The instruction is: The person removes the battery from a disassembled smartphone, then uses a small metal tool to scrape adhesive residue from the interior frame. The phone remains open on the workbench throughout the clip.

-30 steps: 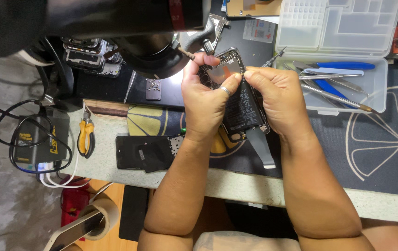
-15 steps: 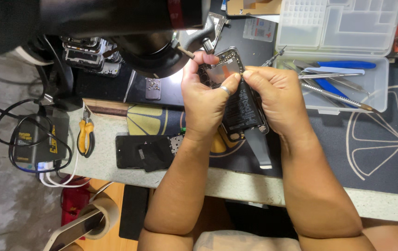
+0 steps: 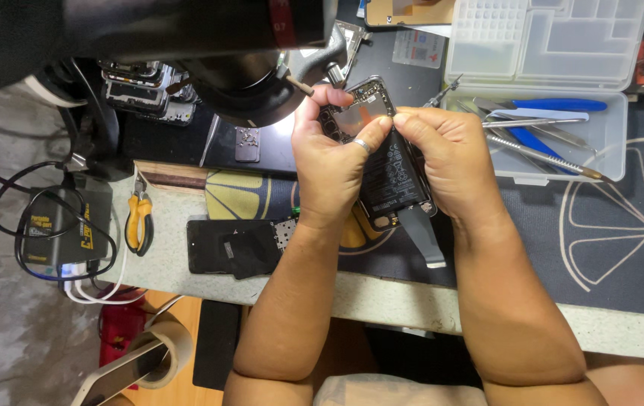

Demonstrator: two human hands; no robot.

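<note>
Black and silver, the opened phone is sitting between both hands, held up over the dark work mat just in front of the clear plastic tool tray. The left hand is gripping the phone's left edge, its ringed finger lying across the battery, while the right hand is closing on the right edge, with thumb and fingertips meeting near the top of the open body. A flat grey ribbon is hanging from the phone's lower end. Working well here probably means keeping the grip on the frame edges, pressing lightly near the board, and leaving that ribbon slack so it is not creasing. A black back cover is lying on the table near the left forearm, with yellow-handled pliers further left.
</note>
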